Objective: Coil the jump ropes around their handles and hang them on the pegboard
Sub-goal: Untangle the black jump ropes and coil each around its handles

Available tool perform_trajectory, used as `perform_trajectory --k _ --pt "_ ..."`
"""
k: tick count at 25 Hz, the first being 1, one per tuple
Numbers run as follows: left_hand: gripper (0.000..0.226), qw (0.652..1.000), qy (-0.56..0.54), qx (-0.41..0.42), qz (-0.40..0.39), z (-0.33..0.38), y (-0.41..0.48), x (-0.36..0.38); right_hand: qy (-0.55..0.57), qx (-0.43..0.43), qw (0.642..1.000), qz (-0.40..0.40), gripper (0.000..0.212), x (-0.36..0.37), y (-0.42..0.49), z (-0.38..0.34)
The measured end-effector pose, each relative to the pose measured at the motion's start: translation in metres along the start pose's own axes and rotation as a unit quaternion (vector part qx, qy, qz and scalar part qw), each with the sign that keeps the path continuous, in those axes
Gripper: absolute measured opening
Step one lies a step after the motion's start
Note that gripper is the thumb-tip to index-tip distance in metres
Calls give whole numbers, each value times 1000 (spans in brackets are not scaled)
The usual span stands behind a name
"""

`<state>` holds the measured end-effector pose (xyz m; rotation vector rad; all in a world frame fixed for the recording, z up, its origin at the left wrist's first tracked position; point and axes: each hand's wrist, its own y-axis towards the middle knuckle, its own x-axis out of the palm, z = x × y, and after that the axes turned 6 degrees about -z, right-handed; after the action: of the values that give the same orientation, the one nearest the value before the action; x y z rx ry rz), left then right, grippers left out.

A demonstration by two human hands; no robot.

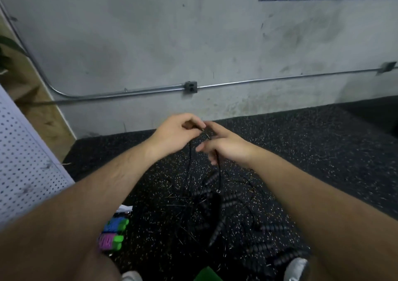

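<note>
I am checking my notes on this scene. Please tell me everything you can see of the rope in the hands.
The rope is a thin black cord; its material is unclear. The left hand pinches it at the fingertips, and the right hand holds it between its fingers. From there it hangs down, blurred, to a tangle of black ribbed handles on the speckled floor.

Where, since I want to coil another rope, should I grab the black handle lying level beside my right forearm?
Around the middle of the handle, from above, fingers across it: it lies flat on the floor, sideways to you, ribbed, and seems clear of the tangle.
</note>
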<state>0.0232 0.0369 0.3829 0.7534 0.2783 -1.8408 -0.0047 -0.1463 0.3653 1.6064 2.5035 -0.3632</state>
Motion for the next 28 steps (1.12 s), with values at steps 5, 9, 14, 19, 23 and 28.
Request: perform_trajectory --k 5,9,14,19,23,28 --pt "24 998 -43 10 -40 -4 -18 13 204 40 978 2 32 -5 22 -2" --pt "14 986 -162 22 -39 -3 -12 20 245 77 963 76 25 5 34 -3" --pt "19 963 -258 -73 -4 -32 -3 16 220 38 967 119 17 5 44 -18" --pt "59 975 -21 -153 -160 -72 13 25 148 9 985 85 45 1 28 -27" --pt "21 973 37 -158 -163 -74 28 46 139 53 985 85 57 -15 22 -34" --pt "20 993 -62 -96 10 -47 41 40 136 137 980 43 43 -41 -2 -9"
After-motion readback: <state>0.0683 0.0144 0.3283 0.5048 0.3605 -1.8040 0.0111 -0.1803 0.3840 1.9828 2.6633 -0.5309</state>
